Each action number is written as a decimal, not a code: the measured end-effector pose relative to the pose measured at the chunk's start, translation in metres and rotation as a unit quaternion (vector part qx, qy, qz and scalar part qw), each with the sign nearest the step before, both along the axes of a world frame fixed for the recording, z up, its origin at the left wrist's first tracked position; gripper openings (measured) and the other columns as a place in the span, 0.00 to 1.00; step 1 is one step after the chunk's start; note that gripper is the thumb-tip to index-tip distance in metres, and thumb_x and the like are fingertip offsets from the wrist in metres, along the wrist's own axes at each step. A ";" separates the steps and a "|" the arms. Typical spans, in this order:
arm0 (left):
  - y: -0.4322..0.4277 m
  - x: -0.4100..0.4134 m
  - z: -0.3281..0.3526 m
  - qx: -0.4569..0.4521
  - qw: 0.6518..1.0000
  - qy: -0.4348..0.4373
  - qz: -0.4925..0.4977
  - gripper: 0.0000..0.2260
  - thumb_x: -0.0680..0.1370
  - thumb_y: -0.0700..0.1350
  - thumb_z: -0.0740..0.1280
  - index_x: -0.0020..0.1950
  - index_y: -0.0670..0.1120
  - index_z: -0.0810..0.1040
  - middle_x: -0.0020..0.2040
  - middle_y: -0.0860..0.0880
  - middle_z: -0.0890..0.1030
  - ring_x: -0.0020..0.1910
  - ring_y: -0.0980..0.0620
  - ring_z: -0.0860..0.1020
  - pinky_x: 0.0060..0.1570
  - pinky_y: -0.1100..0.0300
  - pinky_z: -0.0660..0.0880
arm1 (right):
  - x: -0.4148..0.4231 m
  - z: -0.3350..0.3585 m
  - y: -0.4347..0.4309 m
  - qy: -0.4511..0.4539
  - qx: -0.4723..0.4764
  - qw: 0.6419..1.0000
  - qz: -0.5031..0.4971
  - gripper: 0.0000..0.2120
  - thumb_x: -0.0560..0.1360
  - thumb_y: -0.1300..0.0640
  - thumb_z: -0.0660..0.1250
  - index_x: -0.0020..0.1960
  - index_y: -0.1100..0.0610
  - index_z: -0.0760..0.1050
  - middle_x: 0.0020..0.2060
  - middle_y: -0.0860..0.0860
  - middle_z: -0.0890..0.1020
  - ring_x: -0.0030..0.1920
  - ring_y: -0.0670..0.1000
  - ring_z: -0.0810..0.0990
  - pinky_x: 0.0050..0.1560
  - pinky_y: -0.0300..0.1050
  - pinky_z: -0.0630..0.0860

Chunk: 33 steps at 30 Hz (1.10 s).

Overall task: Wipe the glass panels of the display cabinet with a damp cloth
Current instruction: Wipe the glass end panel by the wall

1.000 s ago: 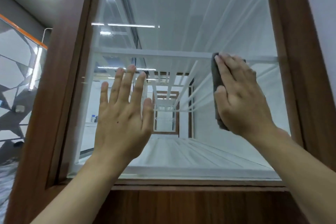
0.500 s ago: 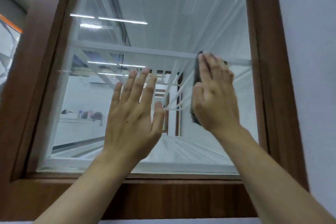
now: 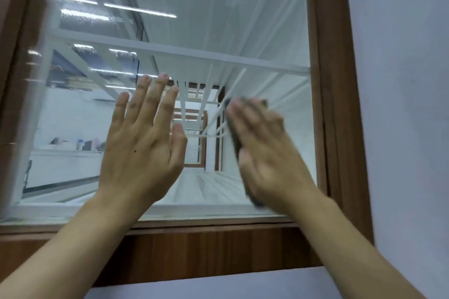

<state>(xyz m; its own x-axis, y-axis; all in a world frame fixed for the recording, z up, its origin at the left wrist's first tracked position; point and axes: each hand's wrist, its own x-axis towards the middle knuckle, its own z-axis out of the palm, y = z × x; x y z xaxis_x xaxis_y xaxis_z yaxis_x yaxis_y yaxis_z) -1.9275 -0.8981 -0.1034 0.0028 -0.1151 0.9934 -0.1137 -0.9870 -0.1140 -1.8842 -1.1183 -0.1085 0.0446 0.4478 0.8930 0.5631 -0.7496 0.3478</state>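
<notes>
The single view comes from the person's head and faces forward at the clear glass panel (image 3: 218,19) in its dark brown wooden frame (image 3: 325,80), very near to it. The panel fills most of the picture. The left hand (image 3: 141,150) and the right hand (image 3: 269,160) reach in from the bottom edge, close to the lens. The pale grey wall (image 3: 401,104) shows at the right.

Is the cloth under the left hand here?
No: the dark cloth lies under the right hand, while the left hand is bare, fingers spread.
</notes>
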 end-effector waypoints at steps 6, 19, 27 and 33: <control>0.000 0.001 -0.001 -0.003 1.000 0.003 -0.005 0.27 0.83 0.49 0.51 0.82 0.43 0.60 0.84 0.46 0.56 0.83 0.48 0.51 0.81 0.50 0.43 | 0.014 0.021 -0.046 0.034 0.127 0.991 -0.001 0.32 0.80 0.50 0.46 0.83 0.59 0.53 0.82 0.52 0.54 0.81 0.47 0.47 0.82 0.57 0.49; 0.000 0.000 0.000 -0.001 1.000 -0.003 -0.021 0.27 0.83 0.50 0.52 0.81 0.43 0.61 0.83 0.45 0.58 0.83 0.46 0.52 0.81 0.49 0.44 | -0.005 0.007 -0.056 0.114 0.061 0.992 0.013 0.35 0.77 0.50 0.47 0.84 0.52 0.49 0.83 0.43 0.49 0.81 0.41 0.40 0.82 0.59 0.47; 0.005 0.000 0.001 0.000 1.000 0.003 -0.029 0.27 0.83 0.51 0.53 0.82 0.43 0.60 0.83 0.45 0.57 0.83 0.47 0.51 0.80 0.52 0.41 | -0.020 -0.055 -0.076 0.138 -0.035 0.982 0.125 0.25 0.82 0.53 0.59 0.78 0.52 0.67 0.79 0.41 0.65 0.82 0.48 0.53 0.81 0.46 0.53; 0.009 -0.006 0.002 -0.001 0.995 0.002 -0.095 0.25 0.83 0.49 0.55 0.79 0.42 0.64 0.81 0.43 0.62 0.82 0.45 0.55 0.79 0.55 0.44 | -0.022 -0.057 -0.059 0.129 -0.127 0.969 0.166 0.19 0.79 0.66 0.67 0.70 0.59 0.77 0.70 0.49 0.78 0.80 0.54 0.62 0.77 0.61 0.64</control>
